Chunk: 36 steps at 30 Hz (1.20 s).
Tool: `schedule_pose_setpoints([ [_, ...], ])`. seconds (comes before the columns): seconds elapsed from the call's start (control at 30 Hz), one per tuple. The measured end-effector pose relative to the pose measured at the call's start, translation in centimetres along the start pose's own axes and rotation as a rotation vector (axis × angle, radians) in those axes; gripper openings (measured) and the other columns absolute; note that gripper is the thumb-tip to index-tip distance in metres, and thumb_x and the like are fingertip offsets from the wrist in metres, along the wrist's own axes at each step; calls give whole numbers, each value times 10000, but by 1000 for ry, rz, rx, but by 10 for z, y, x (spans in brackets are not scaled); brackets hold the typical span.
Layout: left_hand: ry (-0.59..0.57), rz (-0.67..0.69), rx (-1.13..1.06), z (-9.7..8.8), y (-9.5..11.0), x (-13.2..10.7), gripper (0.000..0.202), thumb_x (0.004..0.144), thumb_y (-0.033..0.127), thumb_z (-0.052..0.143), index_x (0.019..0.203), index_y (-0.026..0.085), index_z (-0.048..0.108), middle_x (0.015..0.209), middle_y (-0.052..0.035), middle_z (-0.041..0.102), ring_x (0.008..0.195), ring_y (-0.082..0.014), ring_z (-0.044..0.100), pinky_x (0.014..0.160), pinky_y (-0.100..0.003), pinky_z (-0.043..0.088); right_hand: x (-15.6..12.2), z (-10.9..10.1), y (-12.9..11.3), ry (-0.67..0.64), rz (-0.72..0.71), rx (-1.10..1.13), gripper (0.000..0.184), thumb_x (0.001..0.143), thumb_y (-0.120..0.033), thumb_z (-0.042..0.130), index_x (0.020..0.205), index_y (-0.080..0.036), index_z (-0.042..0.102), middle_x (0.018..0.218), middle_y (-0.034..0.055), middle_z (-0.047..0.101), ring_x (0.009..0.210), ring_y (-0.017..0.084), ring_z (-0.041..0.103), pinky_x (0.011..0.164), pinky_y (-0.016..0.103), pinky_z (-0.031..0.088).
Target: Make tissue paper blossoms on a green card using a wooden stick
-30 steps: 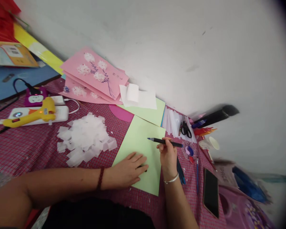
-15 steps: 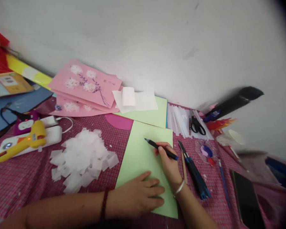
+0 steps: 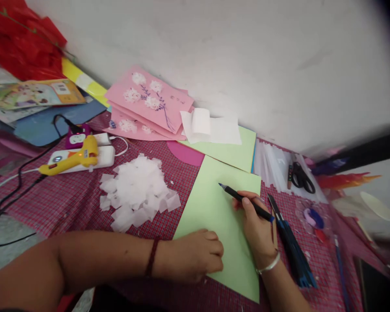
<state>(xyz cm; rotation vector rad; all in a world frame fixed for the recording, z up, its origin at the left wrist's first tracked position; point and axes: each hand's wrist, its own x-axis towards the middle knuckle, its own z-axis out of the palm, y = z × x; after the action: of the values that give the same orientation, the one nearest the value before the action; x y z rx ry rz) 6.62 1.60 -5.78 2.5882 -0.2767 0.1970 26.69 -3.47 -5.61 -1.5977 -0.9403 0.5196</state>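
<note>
A sheet of light green paper (image 3: 214, 208) lies in front of me on the checked cloth. My right hand (image 3: 255, 221) grips a black marker (image 3: 250, 203) with a blue tip; the tip points up and left, over the upper part of the sheet, and I see no mark under it. On the lower left of the same sheet rests my left hand (image 3: 198, 255), its fingers curled in and nothing visible in them. A pile of small white paper pieces (image 3: 139, 190) lies left of the sheet. Beside my right hand are a utility knife (image 3: 274, 206) and dark blue strips (image 3: 294, 251).
A yellow glue gun (image 3: 73, 161) lies on a white power strip (image 3: 105, 157) at left, with cables trailing down. Pink sheets with white flowers (image 3: 149, 102) lean by the wall. Black scissors (image 3: 302, 177) lie on white strips (image 3: 269, 162) at right. A phone (image 3: 377, 286) is lower right.
My left hand's fingers, spread flat before, are now curled in on the paper. The right hand still holds the marker in much the same pose. The view has swung left.
</note>
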Motion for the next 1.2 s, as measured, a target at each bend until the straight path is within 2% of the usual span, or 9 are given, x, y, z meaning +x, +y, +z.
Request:
schedule_pose_setpoints([
  [0.1,18,-17,-16,3,0,1,51,769,135,599,802,168,619,782,-15,610,736,-154,485,819,-318,400,1,0,3,-1,8,9,225,885,-413,578,956,-209,640,697,-1,621,689,189,576,700,326,442],
  [0.23,98,-96,-54,4,1,3,85,736,125,588,795,173,626,735,-8,587,710,-143,481,768,-303,406,2,0,0,-10,28,-29,227,877,-419,588,953,-211,643,712,2,642,678,187,587,699,330,454],
  [0.33,127,-130,-35,1,4,5,48,721,162,611,695,179,576,686,-2,566,665,-140,460,710,-304,407,3,-2,-4,-3,24,-63,221,889,-409,564,928,-204,637,708,7,639,670,188,586,698,336,457],
  [0.5,103,-28,11,1,6,5,233,784,241,623,593,192,499,601,9,561,577,-133,448,651,-303,413,3,-2,-1,-1,14,2,212,897,-389,554,930,-193,630,706,4,625,679,180,571,707,337,447],
  [0.63,109,-56,117,6,6,1,211,835,275,608,658,192,528,681,2,609,608,-132,530,578,-306,406,3,1,7,8,17,74,224,881,-409,581,952,-205,636,703,-11,636,664,172,577,703,328,443],
  [0.83,101,-113,287,8,14,1,85,835,252,610,839,180,566,797,-14,636,527,-148,564,378,-315,244,6,-1,18,16,16,176,245,843,-422,627,950,-202,652,706,-1,659,643,161,578,663,320,454],
  [1.0,134,-150,267,17,21,10,124,820,171,586,930,114,590,717,-60,667,548,-199,617,385,-282,339,15,-11,19,66,125,481,221,799,-432,644,886,-230,666,586,-66,574,507,85,480,717,325,526],
  [1.1,81,-89,235,19,22,16,111,812,158,577,885,104,642,761,-94,697,590,-211,640,414,-285,395,19,-16,17,67,182,535,226,748,-439,694,863,-244,691,589,-72,537,479,67,434,743,325,555],
  [1.2,-23,-55,240,18,23,22,54,738,138,655,686,132,670,601,-59,652,480,-184,588,433,-282,393,22,-15,15,55,199,481,238,722,-467,714,825,-252,706,612,-46,533,492,90,447,740,359,576],
])
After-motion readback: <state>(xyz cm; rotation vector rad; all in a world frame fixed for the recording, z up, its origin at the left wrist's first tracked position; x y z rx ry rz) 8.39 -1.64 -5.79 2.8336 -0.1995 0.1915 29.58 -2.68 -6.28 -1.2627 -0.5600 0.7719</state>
